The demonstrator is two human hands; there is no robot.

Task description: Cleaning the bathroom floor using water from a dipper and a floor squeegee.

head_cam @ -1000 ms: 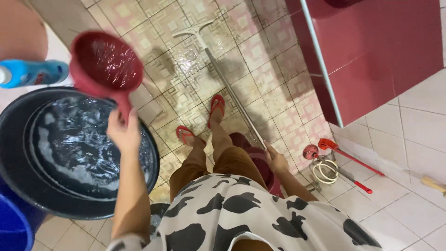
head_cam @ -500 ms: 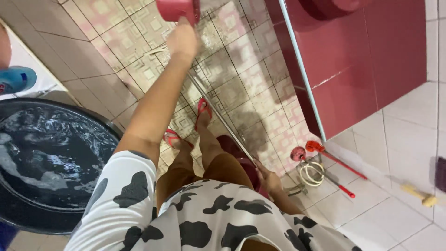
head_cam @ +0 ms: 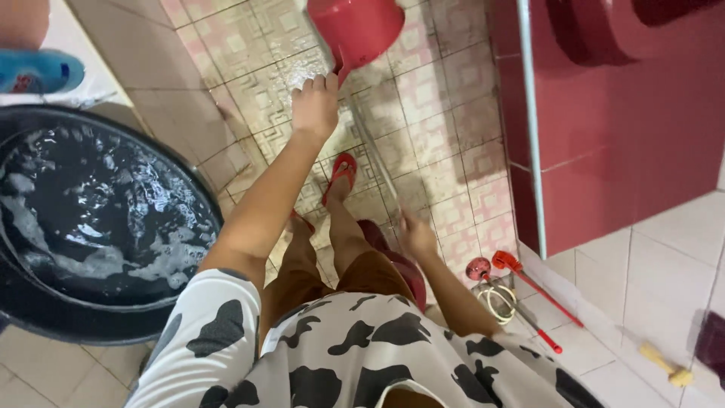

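My left hand (head_cam: 316, 102) is stretched out ahead of me and grips the handle of a red plastic dipper (head_cam: 359, 26). The dipper is tipped over the wet patterned floor tiles (head_cam: 264, 83). My right hand (head_cam: 417, 236), blurred, is closed around the long metal pole of a floor squeegee (head_cam: 371, 147), which slants across the floor; its head is hidden behind the dipper. My feet in red sandals (head_cam: 341, 172) stand beside the pole.
A large black tub (head_cam: 45, 325) of soapy water sits on my left, with a blue bottle (head_cam: 38, 69) beyond it. A dark red tiled wall (head_cam: 604, 113) rises on the right. A red plunger (head_cam: 479, 268), a red-handled brush (head_cam: 529, 279) and a wooden-handled brush (head_cam: 664, 368) lie by it.
My left hand swung the dipper from above the tub out over the floor and tipped it. My right hand slid a little higher along the squeegee pole.
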